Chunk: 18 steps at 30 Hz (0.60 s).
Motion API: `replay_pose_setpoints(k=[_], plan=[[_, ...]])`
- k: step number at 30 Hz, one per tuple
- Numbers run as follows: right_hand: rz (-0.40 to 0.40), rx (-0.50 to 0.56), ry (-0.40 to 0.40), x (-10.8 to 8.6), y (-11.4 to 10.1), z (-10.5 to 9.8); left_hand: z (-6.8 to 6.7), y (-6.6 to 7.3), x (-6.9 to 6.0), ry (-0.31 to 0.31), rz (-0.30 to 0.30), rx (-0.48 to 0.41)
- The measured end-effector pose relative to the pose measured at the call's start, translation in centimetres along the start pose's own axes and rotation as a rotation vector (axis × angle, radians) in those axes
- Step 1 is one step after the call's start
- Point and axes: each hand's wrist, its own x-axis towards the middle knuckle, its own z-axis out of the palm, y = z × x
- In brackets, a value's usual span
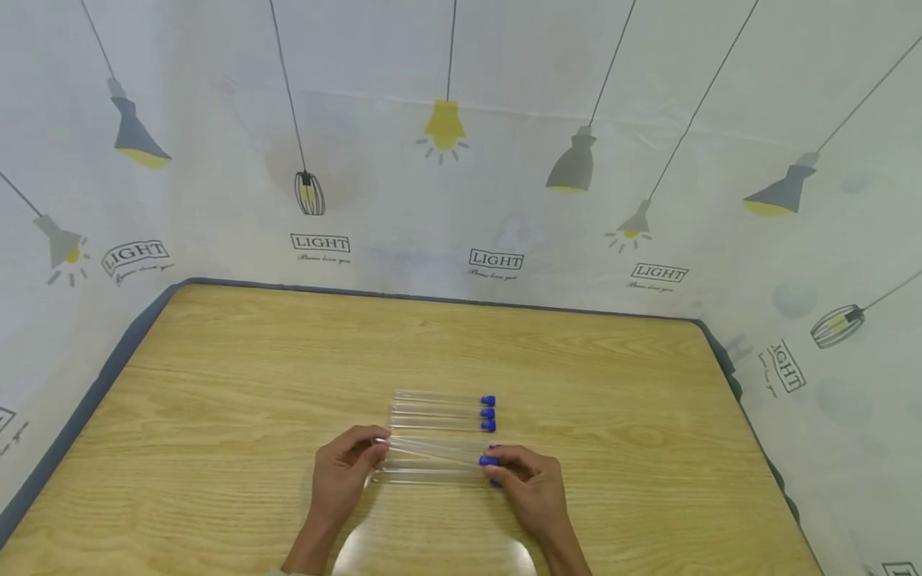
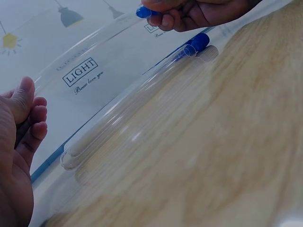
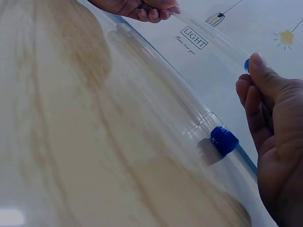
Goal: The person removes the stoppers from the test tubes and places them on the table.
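Observation:
A clear test tube (image 1: 435, 451) with a blue cap (image 1: 487, 461) is held slightly slanted above the table. My left hand (image 1: 342, 472) pinches its plain end between thumb and fingers. At the capped end, my right hand (image 1: 535, 490) grips the blue cap. Below it lies another capped tube (image 2: 123, 104), whose blue cap (image 3: 224, 140) shows fully in the right wrist view. Just beyond the held tube, more blue peeks out behind the right fingers, mostly hidden. Farther off, three capped tubes (image 1: 439, 410) lie side by side, caps to the right.
The wood-grain table (image 1: 238, 376) has a dark blue edge strip (image 1: 432, 298) along its back and sides. Behind it hangs a pale wall covering (image 1: 403, 208) printed with lamps and the word LIGHT. Bright reflections lie near the front.

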Motion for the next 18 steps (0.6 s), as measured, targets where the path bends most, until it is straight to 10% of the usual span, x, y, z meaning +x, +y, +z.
replay_pose_setpoints(k=[18], plan=[[-0.016,-0.039,0.066,0.4,-0.7,0.4,0.3,0.5,0.3,-0.007,-0.02,0.057]])
